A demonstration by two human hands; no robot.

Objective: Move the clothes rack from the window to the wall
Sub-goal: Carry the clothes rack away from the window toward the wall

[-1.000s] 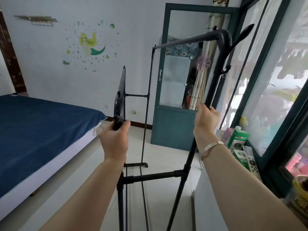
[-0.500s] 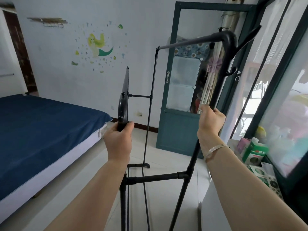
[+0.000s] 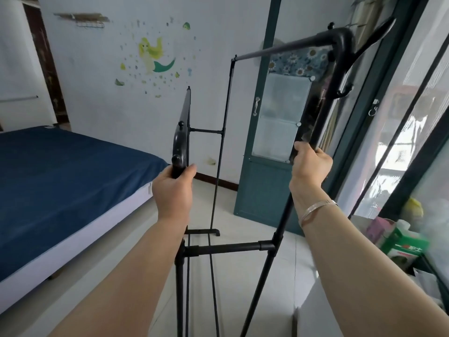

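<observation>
Bedroom, pale tiled floor point(image 3: 233, 215). Far wall point(image 3: 97, 69) white, with a mermaid sticker point(image 3: 155, 55) and a small shelf high up. Bed point(image 3: 60, 181) with a dark blue cover along the left side. Teal glass-panelled door point(image 3: 267, 152) stands at the far right corner; large window point(image 3: 413, 132) with dark frames runs down the right side. Green carton point(image 3: 403, 246) and other small items sit low by the window.

Clothes rack point(image 3: 226, 249): black metal tube frame, standing in the middle of the view between bed and window, directly in front of the person. Two near uprights joined by a low crossbar; top rail on the right side runs away toward the door. Frame appears tilted, right upright leaning; whether its feet touch the floor cannot be told.

Left hand point(image 3: 173, 190): fingers wrapped tight around the near left upright, just below its curved black top piece.

Right hand point(image 3: 309, 166): clenched around the near right upright, higher than the left hand. Silver bracelet point(image 3: 315, 210) on that wrist.
</observation>
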